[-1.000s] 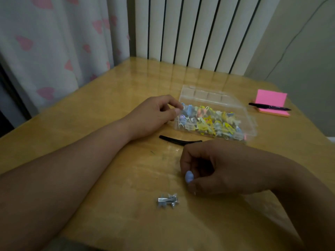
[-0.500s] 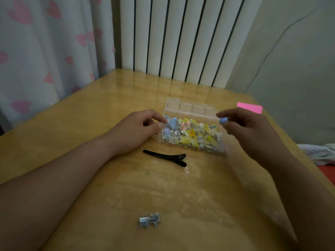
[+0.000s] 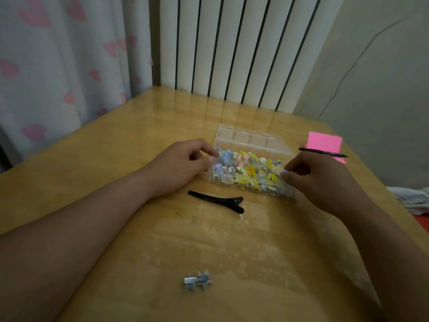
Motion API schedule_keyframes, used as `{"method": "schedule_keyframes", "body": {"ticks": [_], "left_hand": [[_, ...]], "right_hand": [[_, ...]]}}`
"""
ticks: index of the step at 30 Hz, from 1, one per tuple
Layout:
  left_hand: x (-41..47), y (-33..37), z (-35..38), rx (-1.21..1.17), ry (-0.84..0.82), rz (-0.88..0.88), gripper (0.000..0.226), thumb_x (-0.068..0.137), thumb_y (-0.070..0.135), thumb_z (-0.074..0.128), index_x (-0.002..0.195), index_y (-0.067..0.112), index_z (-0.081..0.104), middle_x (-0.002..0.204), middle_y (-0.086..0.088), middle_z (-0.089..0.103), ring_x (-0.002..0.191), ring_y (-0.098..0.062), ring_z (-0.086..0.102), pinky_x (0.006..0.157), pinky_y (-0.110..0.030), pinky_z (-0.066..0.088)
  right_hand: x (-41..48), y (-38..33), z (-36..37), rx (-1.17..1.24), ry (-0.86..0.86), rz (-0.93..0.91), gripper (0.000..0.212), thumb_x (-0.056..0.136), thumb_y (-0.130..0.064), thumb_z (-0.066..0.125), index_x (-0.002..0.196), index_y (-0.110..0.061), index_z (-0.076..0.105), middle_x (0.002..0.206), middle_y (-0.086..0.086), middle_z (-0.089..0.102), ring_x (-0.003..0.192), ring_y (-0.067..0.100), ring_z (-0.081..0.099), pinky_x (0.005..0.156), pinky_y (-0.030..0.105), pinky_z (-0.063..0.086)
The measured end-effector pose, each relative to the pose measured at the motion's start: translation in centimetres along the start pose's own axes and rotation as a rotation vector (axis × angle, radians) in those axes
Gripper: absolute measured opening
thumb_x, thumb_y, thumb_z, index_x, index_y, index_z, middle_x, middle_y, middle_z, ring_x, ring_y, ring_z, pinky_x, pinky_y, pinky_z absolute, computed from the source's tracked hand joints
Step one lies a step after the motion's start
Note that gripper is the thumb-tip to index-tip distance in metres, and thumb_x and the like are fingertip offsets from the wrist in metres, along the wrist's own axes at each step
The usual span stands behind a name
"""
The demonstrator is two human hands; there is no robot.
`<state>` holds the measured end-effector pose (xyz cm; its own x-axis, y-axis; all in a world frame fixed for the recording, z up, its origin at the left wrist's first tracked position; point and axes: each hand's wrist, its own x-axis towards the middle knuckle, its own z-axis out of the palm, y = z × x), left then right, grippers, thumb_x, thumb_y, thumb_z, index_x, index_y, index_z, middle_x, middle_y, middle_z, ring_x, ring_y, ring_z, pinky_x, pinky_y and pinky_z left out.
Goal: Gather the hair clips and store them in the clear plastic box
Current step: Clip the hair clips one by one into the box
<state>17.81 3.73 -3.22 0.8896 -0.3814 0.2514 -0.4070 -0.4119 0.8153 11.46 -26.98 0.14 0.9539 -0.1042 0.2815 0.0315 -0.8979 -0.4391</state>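
The clear plastic box (image 3: 250, 139) stands open at mid-table, filled with several colourful hair clips (image 3: 246, 173). My left hand (image 3: 183, 163) grips the box's left end between thumb and fingers. At the box's right end, my right hand (image 3: 318, 180) has curled fingers that pinch a small pale blue hair clip (image 3: 284, 171) just over the contents. A long black hair clip (image 3: 216, 201) lies on the table in front of the box. A small silver-blue star hair clip (image 3: 197, 280) lies nearer to me.
A pink sticky-note pad (image 3: 325, 142) with a black pen (image 3: 322, 152) across it sits right of the box near the wooden table's (image 3: 130, 140) right edge. A heart-print curtain (image 3: 58, 66) and a white radiator (image 3: 232, 47) stand behind the table.
My right hand has carried the blue clip from the near table up to the box's right end, then lowered it onto the contents. My left hand has stayed on the box.
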Motion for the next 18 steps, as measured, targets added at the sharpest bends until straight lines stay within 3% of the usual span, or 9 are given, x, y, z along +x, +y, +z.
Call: {"method": "schedule_keyframes", "body": {"ticks": [3, 9, 14, 18], "left_hand": [[0.07, -0.18, -0.01, -0.005, 0.004, -0.001, 0.013, 0.101, 0.034, 0.067, 0.112, 0.036, 0.075, 0.090, -0.009, 0.070, 0.090, -0.028, 0.065, 0.087, -0.042, 0.053], [0.28, -0.36, -0.02, 0.012, 0.009, 0.013, 0.014, 0.102, 0.033, 0.067, 0.113, 0.034, 0.075, 0.079, 0.007, 0.063, 0.075, -0.006, 0.057, 0.079, -0.031, 0.048], [0.28, -0.45, -0.12, 0.027, 0.007, 0.018, 0.014, 0.102, 0.033, 0.067, 0.113, 0.036, 0.075, 0.081, 0.007, 0.065, 0.078, -0.008, 0.059, 0.085, -0.037, 0.052], [0.29, -0.50, -0.11, 0.025, -0.001, 0.019, 0.014, 0.102, 0.035, 0.066, 0.113, 0.038, 0.075, 0.082, 0.007, 0.064, 0.080, -0.010, 0.060, 0.088, -0.041, 0.053]], "right_hand": [[-0.02, -0.18, -0.01, -0.007, -0.003, 0.015, 0.007, 0.093, -0.034, 0.077, 0.095, -0.029, 0.071, 0.086, -0.013, 0.070, 0.079, 0.005, 0.064, 0.067, 0.031, 0.052], [-0.09, -0.50, 0.14, -0.027, -0.003, 0.047, 0.007, 0.094, -0.036, 0.075, 0.094, -0.031, 0.070, 0.086, -0.013, 0.069, 0.079, 0.006, 0.064, 0.067, 0.032, 0.052], [-0.14, -0.70, 0.32, -0.026, 0.008, 0.076, 0.008, 0.093, -0.036, 0.075, 0.087, -0.032, 0.071, 0.083, -0.015, 0.069, 0.078, 0.007, 0.064, 0.074, 0.039, 0.058], [-0.25, -1.01, 0.34, -0.030, 0.003, 0.072, 0.009, 0.095, -0.039, 0.073, 0.088, -0.032, 0.072, 0.081, -0.014, 0.068, 0.071, 0.006, 0.064, 0.063, 0.033, 0.052]]}}
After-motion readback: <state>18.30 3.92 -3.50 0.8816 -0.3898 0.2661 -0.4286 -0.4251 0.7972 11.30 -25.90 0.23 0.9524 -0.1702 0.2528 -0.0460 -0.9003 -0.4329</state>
